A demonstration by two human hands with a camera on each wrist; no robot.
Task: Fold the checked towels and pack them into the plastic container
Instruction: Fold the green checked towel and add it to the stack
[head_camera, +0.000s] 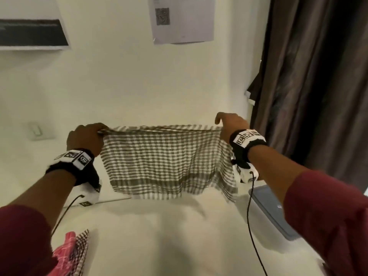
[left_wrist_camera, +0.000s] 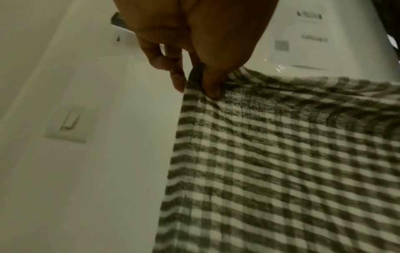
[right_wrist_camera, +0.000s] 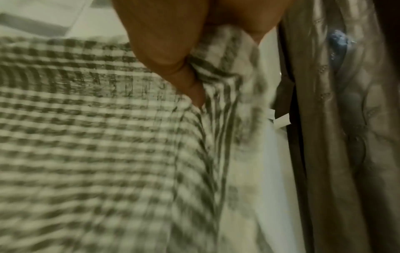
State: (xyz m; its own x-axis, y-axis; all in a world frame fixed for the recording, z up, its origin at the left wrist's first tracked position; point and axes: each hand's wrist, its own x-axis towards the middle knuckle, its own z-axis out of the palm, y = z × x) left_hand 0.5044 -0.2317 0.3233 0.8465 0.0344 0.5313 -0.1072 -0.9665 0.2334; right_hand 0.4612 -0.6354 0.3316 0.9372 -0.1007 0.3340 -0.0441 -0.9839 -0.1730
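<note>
A grey-and-white checked towel (head_camera: 165,160) hangs in the air above the white table (head_camera: 151,236), stretched between both hands, its lower edge near the tabletop. My left hand (head_camera: 89,136) pinches the towel's top left corner; in the left wrist view thumb and fingers (left_wrist_camera: 207,82) clamp the checked towel (left_wrist_camera: 281,162) at its edge. My right hand (head_camera: 229,126) grips the top right corner, and in the right wrist view the blurred towel (right_wrist_camera: 97,137) bunches under the fingers (right_wrist_camera: 179,68). A blue-grey plastic container lid (head_camera: 272,210) lies at the table's right side, below my right forearm.
More checked cloths, one pink (head_camera: 65,250) and one brown (head_camera: 80,251), lie at the table's near left edge. A white wall with a paper sheet (head_camera: 181,18) stands behind the table. A dark curtain (head_camera: 318,76) hangs at the right. A wall switch (left_wrist_camera: 69,123) is at the left.
</note>
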